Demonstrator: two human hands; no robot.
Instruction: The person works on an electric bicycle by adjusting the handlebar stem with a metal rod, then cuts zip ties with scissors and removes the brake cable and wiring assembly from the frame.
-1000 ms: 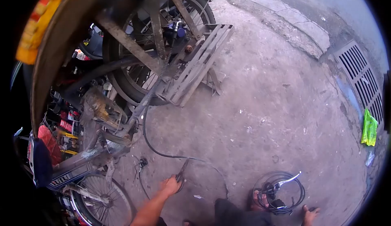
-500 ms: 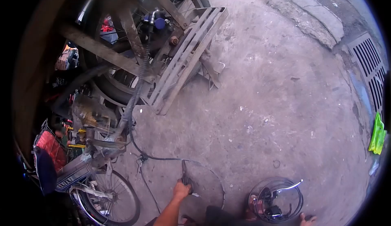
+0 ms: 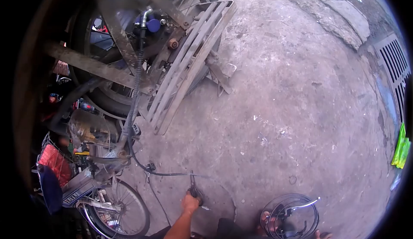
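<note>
My left hand (image 3: 190,202) is wrapped round the handles of what look like dark pliers (image 3: 193,186), held low over the concrete. Their narrow end reaches a thin black cable (image 3: 172,174) that runs in from the large machine and curves down to the right. Whether the jaws grip the cable is too small to tell. At the bottom edge, only a bit of my right hand (image 3: 318,234) shows, close beside a coil of black cable (image 3: 317,217). A silver brake lever (image 3: 306,203) sticks out of that coil. What the right fingers do is hidden.
A wheeled frame with a slatted metal rack (image 3: 189,64) and a large tyre (image 3: 79,45) stands at upper left. Below it is a bicycle wheel (image 3: 144,213). A drain grate (image 3: 393,58) and a bright green wrapper (image 3: 401,148) lie at the right edge.
The view has shifted a little, moving the machine slightly left. My left hand keeps its hold at nearly the same spot. Less of my right hand shows at the bottom edge.
</note>
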